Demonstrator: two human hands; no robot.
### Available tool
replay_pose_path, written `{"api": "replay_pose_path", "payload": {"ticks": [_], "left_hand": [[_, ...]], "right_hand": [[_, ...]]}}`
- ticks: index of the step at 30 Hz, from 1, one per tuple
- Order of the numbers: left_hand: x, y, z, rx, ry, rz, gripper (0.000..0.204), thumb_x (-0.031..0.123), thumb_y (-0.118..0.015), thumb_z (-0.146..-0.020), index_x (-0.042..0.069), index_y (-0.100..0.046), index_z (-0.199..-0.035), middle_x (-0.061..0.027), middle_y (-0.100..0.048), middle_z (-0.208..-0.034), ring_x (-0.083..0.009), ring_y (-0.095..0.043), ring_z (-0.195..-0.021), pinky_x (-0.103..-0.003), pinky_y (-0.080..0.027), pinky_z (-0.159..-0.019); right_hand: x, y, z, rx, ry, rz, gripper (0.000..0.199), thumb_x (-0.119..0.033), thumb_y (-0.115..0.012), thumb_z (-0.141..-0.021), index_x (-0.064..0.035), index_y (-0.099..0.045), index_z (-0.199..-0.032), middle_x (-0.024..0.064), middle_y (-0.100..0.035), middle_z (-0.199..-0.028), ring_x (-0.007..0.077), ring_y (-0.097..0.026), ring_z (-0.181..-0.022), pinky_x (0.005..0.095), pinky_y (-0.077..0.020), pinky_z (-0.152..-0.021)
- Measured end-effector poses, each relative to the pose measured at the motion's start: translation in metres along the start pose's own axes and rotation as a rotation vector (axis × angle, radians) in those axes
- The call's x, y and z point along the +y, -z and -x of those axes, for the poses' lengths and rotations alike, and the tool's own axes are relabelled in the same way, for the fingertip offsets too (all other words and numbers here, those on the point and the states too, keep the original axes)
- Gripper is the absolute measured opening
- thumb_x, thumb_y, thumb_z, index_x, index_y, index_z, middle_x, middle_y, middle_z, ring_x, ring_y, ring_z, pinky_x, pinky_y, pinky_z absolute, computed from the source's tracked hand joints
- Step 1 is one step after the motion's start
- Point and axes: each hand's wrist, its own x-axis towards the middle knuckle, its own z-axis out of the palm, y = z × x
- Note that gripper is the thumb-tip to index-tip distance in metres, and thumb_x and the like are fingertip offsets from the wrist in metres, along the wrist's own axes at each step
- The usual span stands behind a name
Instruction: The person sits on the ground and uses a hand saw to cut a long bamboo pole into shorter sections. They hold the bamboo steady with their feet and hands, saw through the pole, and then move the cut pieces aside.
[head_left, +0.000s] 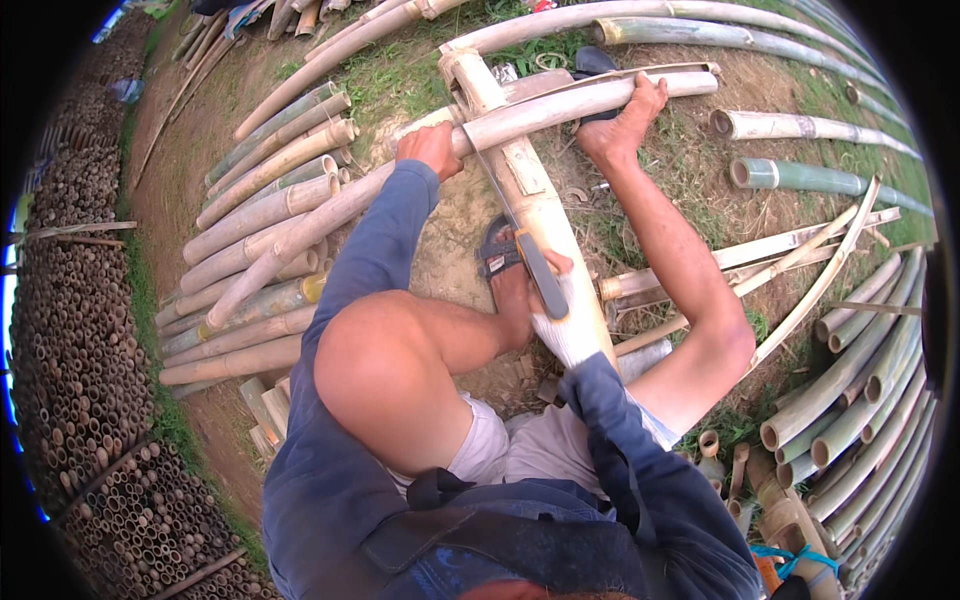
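Note:
A long pale bamboo pole (560, 110) lies slantwise across a thick bamboo beam (535, 195). My left hand (430, 150) is closed round the pole, just left of the beam. In a white glove, my right hand (565, 320) grips the grey and orange handle of a handsaw (541, 272). The saw's thin blade reaches up along the beam and meets the pole just right of my left hand. How deep the blade sits in the pole I cannot tell. My bare right foot (625, 120) rests on the pole beyond the beam.
Stacked bamboo poles (265, 225) lie at the left, more poles (870, 400) at the right. Upright bundles of bamboo (90, 370) fill the far left. My left foot, in a sandal (497, 255), stands beside the beam. A loose dark sandal (597, 65) lies behind the pole.

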Motion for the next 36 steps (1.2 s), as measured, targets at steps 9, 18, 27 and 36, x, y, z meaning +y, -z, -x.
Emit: {"api": "replay_pose_path", "payload": {"ticks": [9, 18, 27, 36], "left_hand": [[0.009, 0.010, 0.004, 0.056, -0.012, -0.012, 0.052, 0.032, -0.086, -0.074, 0.005, -0.070, -0.115, -0.0229, -0.077, -0.109, -0.0399, -0.074, -0.106, -0.049, -0.057, -0.095], [0.004, 0.004, 0.002, 0.041, -0.009, 0.012, 0.052, 0.031, -0.086, -0.074, 0.004, -0.070, -0.114, -0.0237, -0.077, -0.109, -0.0407, -0.073, -0.106, -0.050, -0.057, -0.095], [0.009, 0.005, 0.005, 0.104, 0.016, 0.102, 0.050, 0.028, -0.085, -0.072, 0.008, -0.070, -0.115, -0.0243, -0.076, -0.106, -0.0427, -0.072, -0.106, -0.052, -0.056, -0.095], [0.009, 0.008, 0.005, 0.099, 0.031, 0.056, 0.047, 0.027, -0.087, -0.070, 0.008, -0.071, -0.110, -0.0227, -0.076, -0.107, -0.0412, -0.073, -0.106, -0.051, -0.056, -0.097]], "right_hand": [[0.005, -0.014, -0.037, 0.017, 0.133, 0.109, 0.058, -0.003, -0.071, -0.081, -0.0034, -0.057, -0.138, 0.0200, -0.066, -0.118, 0.0339, -0.065, -0.114, 0.0398, -0.0508, -0.101], [0.005, 0.013, 0.033, -0.011, -0.110, -0.182, 0.058, 0.005, -0.063, -0.082, 0.0000, -0.053, -0.139, 0.0153, -0.062, -0.126, 0.0265, -0.062, -0.119, 0.0343, -0.0476, -0.105], [-0.009, -0.011, -0.064, 0.019, 0.120, 0.069, 0.049, -0.005, -0.070, -0.079, -0.0010, -0.065, -0.128, 0.0143, -0.071, -0.087, 0.0281, -0.068, -0.079, 0.0375, -0.0559, -0.075], [-0.008, 0.044, 0.066, -0.104, -0.121, -0.181, 0.057, -0.003, -0.070, -0.085, -0.0017, -0.056, -0.140, 0.0125, -0.065, -0.128, 0.0218, -0.063, -0.123, 0.0343, -0.0484, -0.106]]}}
